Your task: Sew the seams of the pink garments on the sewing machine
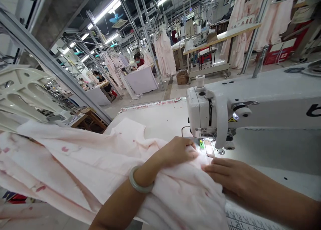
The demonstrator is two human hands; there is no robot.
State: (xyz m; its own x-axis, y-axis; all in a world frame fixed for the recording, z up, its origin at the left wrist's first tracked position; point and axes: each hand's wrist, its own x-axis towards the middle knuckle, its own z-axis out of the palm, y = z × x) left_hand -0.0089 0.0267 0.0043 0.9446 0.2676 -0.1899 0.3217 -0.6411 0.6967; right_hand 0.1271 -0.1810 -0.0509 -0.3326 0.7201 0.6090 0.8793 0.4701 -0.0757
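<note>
A pale pink printed fabric point(82, 163) lies spread over the white sewing table point(160, 118) and runs under the needle area of a white sewing machine point(250, 102). My left hand point(175, 151), with a jade bangle on the wrist, rests curled on the fabric just left of the presser foot point(208, 148). My right hand point(225, 174) lies flat on the fabric's edge, fingers stretched toward the foot. Both hands press the cloth; neither lifts it.
A ruler strip point(240, 221) marks the table's near edge. A white plastic rack point(27, 92) stands at the left. Hanging pink garments point(165, 54), other work tables and seated workers point(137, 60) fill the hall behind. A cardboard box point(182, 77) sits on the floor.
</note>
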